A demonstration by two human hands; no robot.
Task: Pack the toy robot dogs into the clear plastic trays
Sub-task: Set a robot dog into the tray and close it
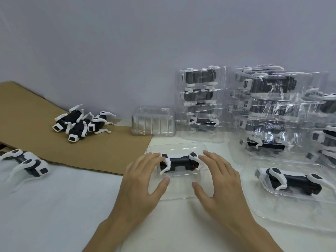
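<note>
A black-and-white toy robot dog (pixel 179 162) lies on its side in a clear plastic tray (pixel 181 194) in front of me. My left hand (pixel 140 180) touches the dog's left end with straight fingers, thumb resting on the tray. My right hand (pixel 221 180) touches the dog's right end the same way. Neither hand grips anything. Three loose dogs (pixel 80 123) lie piled on the cardboard at the back left. Another loose dog (pixel 27 163) lies at the left edge.
A brown cardboard sheet (pixel 101 151) covers the left part of the table. A stack of empty clear trays (pixel 153 121) stands behind my hands. Stacks of packed trays (pixel 201 102) (pixel 274 113) rise at the back right. A packed tray (pixel 294 180) lies at right.
</note>
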